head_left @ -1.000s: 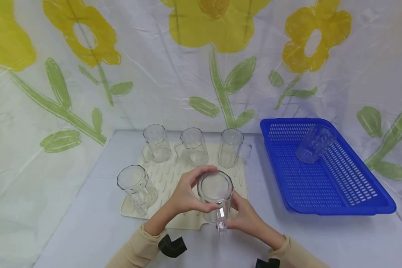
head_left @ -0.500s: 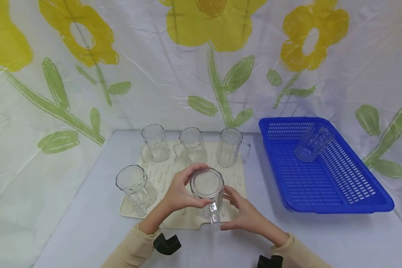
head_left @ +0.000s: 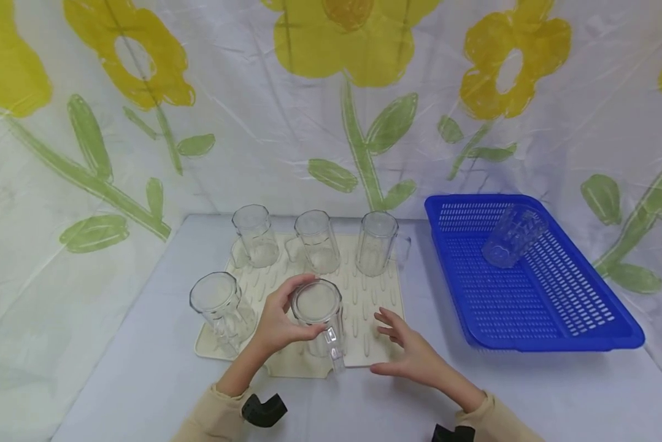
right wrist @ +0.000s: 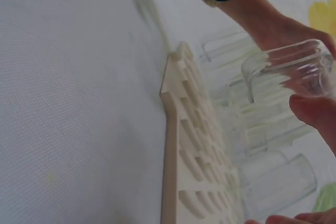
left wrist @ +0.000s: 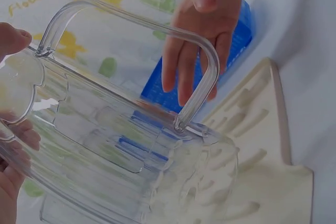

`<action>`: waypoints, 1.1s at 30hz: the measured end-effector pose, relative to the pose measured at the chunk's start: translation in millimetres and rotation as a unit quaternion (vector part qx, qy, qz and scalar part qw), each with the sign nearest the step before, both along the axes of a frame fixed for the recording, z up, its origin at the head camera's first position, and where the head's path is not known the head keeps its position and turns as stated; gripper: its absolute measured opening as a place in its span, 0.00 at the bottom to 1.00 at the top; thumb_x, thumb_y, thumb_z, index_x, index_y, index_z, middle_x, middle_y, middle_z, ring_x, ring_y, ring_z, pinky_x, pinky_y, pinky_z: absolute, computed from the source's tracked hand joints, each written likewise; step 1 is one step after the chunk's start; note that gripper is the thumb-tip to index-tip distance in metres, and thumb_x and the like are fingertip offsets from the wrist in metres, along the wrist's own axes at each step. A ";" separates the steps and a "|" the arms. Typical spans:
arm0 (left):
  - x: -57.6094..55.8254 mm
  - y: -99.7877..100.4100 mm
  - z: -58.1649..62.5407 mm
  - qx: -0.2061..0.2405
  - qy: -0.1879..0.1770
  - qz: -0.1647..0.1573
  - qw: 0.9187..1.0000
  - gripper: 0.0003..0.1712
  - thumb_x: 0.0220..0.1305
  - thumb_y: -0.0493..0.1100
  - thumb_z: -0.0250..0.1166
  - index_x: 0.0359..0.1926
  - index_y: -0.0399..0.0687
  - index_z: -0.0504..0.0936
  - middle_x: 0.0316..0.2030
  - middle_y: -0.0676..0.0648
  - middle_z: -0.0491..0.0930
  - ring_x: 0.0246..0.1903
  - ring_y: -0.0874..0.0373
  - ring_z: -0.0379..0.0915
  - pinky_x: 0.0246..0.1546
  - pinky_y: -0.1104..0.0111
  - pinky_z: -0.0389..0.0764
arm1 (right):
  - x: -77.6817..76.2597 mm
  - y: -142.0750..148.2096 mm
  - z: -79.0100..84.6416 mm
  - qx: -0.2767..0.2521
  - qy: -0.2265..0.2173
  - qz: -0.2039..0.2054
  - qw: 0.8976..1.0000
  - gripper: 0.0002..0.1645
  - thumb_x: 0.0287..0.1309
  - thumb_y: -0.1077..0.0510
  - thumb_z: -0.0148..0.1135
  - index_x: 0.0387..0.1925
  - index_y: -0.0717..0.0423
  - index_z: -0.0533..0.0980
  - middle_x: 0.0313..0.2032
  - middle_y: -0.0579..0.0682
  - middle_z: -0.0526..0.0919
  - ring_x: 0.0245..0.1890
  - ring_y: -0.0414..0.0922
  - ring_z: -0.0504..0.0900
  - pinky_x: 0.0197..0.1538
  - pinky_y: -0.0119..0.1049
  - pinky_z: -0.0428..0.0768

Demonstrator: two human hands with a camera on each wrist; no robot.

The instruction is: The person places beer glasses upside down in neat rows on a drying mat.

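My left hand (head_left: 278, 322) grips a clear glass mug (head_left: 318, 305) round its upper end, thumb toward me. The mug's handle (left wrist: 131, 22) points toward the front right. Beneath it lies a cream ridged drying mat (head_left: 358, 319); whether mug and mat touch, I cannot tell. My right hand (head_left: 413, 359) is apart from the mug, over the mat's right front edge, with fingers spread and holding nothing. Another glass mug (head_left: 217, 301) stands at the mat's front left. Three more stand in the back row: left mug (head_left: 257, 239), middle mug (head_left: 316, 242), right mug (head_left: 376, 244).
To the right sits a blue plastic basket (head_left: 557, 345) with one glass mug (head_left: 513, 238) leaning inside it. A white cloth (head_left: 126, 368) covers the table. Behind hangs a white sheet (head_left: 242, 116) painted with yellow flowers.
The left hand has carried the mug leftward over the mat. My right hand has let go of the mug and drawn away to the right, its fingers opening.
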State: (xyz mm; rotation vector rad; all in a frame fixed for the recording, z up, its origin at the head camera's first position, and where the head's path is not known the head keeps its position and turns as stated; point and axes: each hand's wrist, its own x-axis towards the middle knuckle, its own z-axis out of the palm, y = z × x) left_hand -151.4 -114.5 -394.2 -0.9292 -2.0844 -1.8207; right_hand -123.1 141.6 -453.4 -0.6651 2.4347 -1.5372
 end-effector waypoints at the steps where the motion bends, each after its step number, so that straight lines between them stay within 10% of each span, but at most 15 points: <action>1: -1.5 -1.5 -4.6 0.002 -0.001 0.004 1.000 0.41 0.26 0.19 0.70 0.49 0.21 0.66 0.45 0.29 0.70 0.48 0.49 0.67 0.48 0.71 0.69 | -0.1 1.2 0.0 -0.002 0.003 -0.001 1.000 0.57 0.38 0.55 0.73 0.64 0.67 0.50 0.59 0.65 0.62 0.54 0.57 0.67 0.53 0.52 0.65; 8: -12.1 -8.8 -33.5 0.022 0.023 0.021 0.999 0.42 0.28 0.23 0.71 0.51 0.25 0.66 0.47 0.31 0.70 0.49 0.49 0.65 0.51 0.71 0.67 | -1.5 7.2 -2.8 -0.002 -0.017 -0.005 1.000 0.58 0.38 0.54 0.73 0.64 0.68 0.49 0.59 0.65 0.61 0.55 0.57 0.67 0.54 0.51 0.64; 15: -3.1 -8.3 -16.6 0.011 0.005 0.054 0.998 0.40 0.25 0.19 0.70 0.48 0.19 0.64 0.45 0.27 0.68 0.47 0.45 0.66 0.50 0.71 0.67 | -1.6 10.3 -3.6 -0.003 -0.026 -0.003 1.000 0.57 0.39 0.54 0.73 0.64 0.66 0.49 0.59 0.65 0.61 0.55 0.58 0.66 0.54 0.52 0.64; 33: -1.0 -9.5 -22.2 0.013 -0.025 0.072 0.997 0.41 0.29 0.21 0.68 0.51 0.18 0.61 0.48 0.26 0.65 0.49 0.40 0.62 0.52 0.74 0.63 | -3.9 15.0 13.3 -0.039 -0.002 -0.010 0.999 0.47 0.43 0.61 0.70 0.63 0.63 0.55 0.57 0.61 0.66 0.56 0.56 0.66 0.54 0.53 0.63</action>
